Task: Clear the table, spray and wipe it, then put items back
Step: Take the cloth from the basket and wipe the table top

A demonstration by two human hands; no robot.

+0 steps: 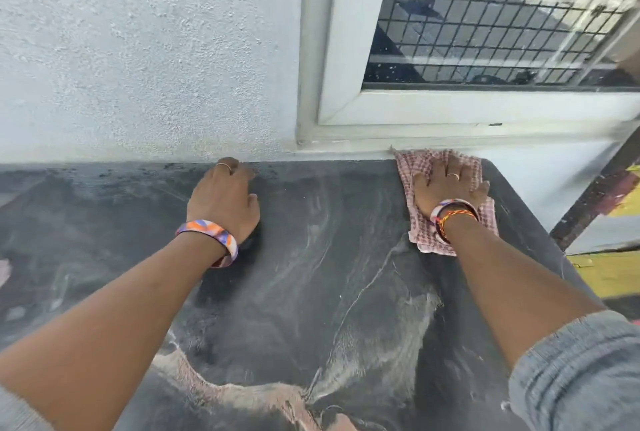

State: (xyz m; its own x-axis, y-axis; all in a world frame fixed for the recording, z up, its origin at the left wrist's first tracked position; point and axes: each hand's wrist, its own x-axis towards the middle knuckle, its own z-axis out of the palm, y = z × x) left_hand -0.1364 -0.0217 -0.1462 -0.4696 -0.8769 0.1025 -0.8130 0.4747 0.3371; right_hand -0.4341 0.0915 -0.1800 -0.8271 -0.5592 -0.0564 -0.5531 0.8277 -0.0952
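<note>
— Now, position of the cloth?

— The pink checked cloth (446,198) lies flat on the dark stone table (311,275) at about two o'clock, at the far right corner, its far edge touching the base of the window frame (346,112).

— Right hand?

— The right hand (448,188) lies palm down on the cloth, fingers straight and spread, pressing it to the surface. Nothing is gripped. A ring shows on one finger, a bangle and a red-yellow thread at the wrist.

— Left hand?

— The left hand (225,198) rests on the bare table at about eleven o'clock, close to the textured wall (138,50). Its fingers are curled under; I cannot tell whether they enclose anything. A patterned bangle (211,236) sits at the wrist.

— Surface condition?

— Pale streaks run across the table from six o'clock toward twelve; dark specks lie along the wall edge.
</note>
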